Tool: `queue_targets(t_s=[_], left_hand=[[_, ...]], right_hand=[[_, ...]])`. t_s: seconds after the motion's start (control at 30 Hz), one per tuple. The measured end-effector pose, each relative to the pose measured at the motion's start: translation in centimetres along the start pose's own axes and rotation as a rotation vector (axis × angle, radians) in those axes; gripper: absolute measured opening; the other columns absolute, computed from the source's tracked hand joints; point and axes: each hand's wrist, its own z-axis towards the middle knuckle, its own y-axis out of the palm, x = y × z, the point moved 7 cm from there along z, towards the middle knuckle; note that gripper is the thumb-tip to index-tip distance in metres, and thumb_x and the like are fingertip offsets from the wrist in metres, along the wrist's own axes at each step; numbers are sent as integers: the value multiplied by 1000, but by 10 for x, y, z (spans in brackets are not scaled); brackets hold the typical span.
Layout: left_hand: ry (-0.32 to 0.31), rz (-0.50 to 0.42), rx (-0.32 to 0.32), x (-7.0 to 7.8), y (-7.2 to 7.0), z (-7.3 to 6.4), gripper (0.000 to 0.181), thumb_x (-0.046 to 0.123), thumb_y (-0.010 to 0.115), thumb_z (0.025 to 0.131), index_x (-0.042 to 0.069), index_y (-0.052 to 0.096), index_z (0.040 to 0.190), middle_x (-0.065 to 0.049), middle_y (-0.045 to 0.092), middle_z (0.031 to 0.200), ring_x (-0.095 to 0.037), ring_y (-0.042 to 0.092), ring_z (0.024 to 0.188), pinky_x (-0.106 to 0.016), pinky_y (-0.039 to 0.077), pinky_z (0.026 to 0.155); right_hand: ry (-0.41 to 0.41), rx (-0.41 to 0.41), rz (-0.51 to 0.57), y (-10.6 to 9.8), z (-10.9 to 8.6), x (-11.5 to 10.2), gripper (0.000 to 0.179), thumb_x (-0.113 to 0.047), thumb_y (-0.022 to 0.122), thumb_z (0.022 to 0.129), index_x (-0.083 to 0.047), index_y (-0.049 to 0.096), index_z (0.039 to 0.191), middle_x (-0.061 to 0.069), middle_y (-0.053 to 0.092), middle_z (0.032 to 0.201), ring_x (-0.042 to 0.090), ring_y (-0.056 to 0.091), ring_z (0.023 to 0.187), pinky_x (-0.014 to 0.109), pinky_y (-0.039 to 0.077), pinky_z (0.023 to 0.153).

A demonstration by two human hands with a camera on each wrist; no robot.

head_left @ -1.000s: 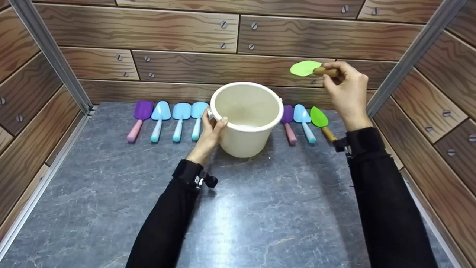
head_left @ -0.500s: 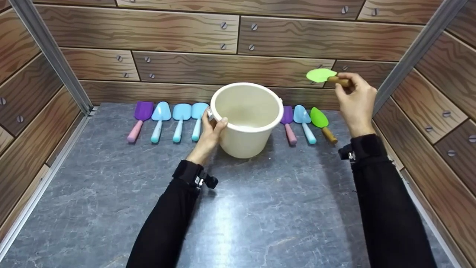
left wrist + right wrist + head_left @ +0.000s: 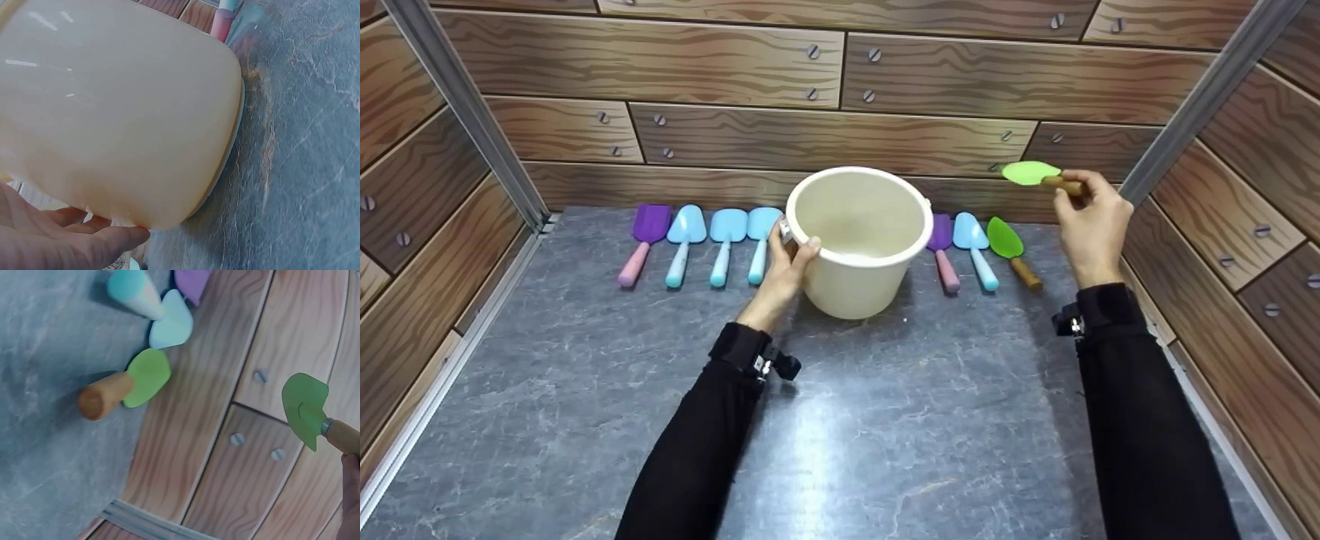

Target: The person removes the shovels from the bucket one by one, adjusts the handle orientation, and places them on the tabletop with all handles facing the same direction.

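Note:
A cream bucket stands upright on the grey floor, near the back wall. My left hand grips its left side, thumb at the rim and fingers by the handle lug; the left wrist view shows those fingers against the bucket wall. My right hand is raised at the back right and pinches the brown wooden handle of a small trowel. Its light green blade points left, also seen in the right wrist view as a green trowel blade. Below it lies another green trowel.
Left of the bucket lie a purple trowel with a pink handle and several light blue trowels. On its right are a purple trowel and a blue trowel. Wood-patterned walls enclose the back and sides.
My right hand has moved right and lower with the green trowel, away from the bucket. My left hand and the bucket have stayed where they were.

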Motion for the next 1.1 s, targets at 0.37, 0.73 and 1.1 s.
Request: queue_targets(t_s=[0.37, 0.73, 1.1], left_hand=[[16, -42, -23, 23, 6, -17, 132, 71, 79, 100, 21, -5, 188, -27, 22, 195, -35, 29, 182, -49, 30, 149], [18, -24, -12, 25, 7, -18, 128, 70, 75, 101, 19, -4, 188, -29, 25, 193, -38, 34, 180, -53, 31, 149], [-6, -32, -13, 11, 5, -8, 132, 76, 78, 99, 23, -4, 189, -23, 24, 195, -32, 33, 181, -47, 31, 148]], right_hand=[[82, -17, -91, -1, -6, 42, 27, -8, 77, 109, -8, 86, 135, 17, 90, 124, -16, 60, 89, 6, 48, 84], [179, -86, -176, -2, -16, 82, 30, -9, 75, 112, -5, 83, 141, 21, 87, 133, 39, 81, 120, 10, 42, 86], [245, -158, -205, 0, -30, 113, 34, -9, 73, 114, -2, 79, 147, 27, 83, 139, 46, 81, 125, 10, 40, 79]])
